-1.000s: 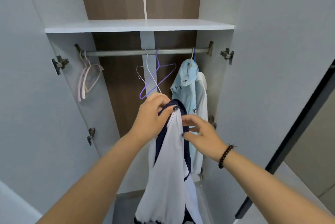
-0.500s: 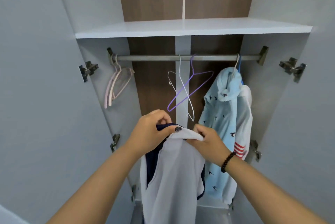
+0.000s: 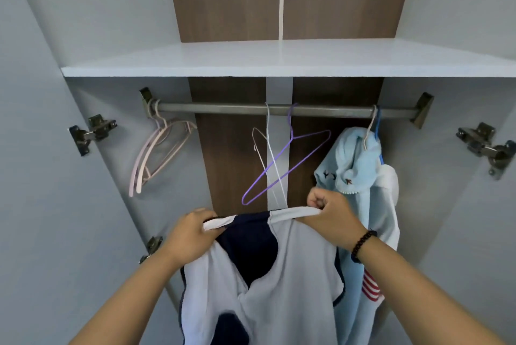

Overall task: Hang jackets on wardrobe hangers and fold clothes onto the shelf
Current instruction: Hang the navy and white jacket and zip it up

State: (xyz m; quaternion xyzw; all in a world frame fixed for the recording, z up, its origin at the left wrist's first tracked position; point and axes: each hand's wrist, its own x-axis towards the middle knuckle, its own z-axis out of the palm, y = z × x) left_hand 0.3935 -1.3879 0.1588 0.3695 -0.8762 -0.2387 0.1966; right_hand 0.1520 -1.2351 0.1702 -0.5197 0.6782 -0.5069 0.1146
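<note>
You gripped the white-and-navy jacket (image 3: 279, 269) by its collar, left hand (image 3: 192, 235) and right hand (image 3: 332, 216) each pinching an end, stretching it open below the rail (image 3: 223, 108), apparently readying it for the purple hanger (image 3: 282, 166).

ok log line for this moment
left hand grips white-and-navy jacket collar | right hand grips collar | purple wire hanger free on rod

One head-worn wide-angle view faces straight into the open wardrobe from close range, angled slightly upward: shelf (image 3: 279, 58) across the frame's upper middle, rail (image 3: 223, 108) just below it, forearms entering from the bottom edge.
</note>
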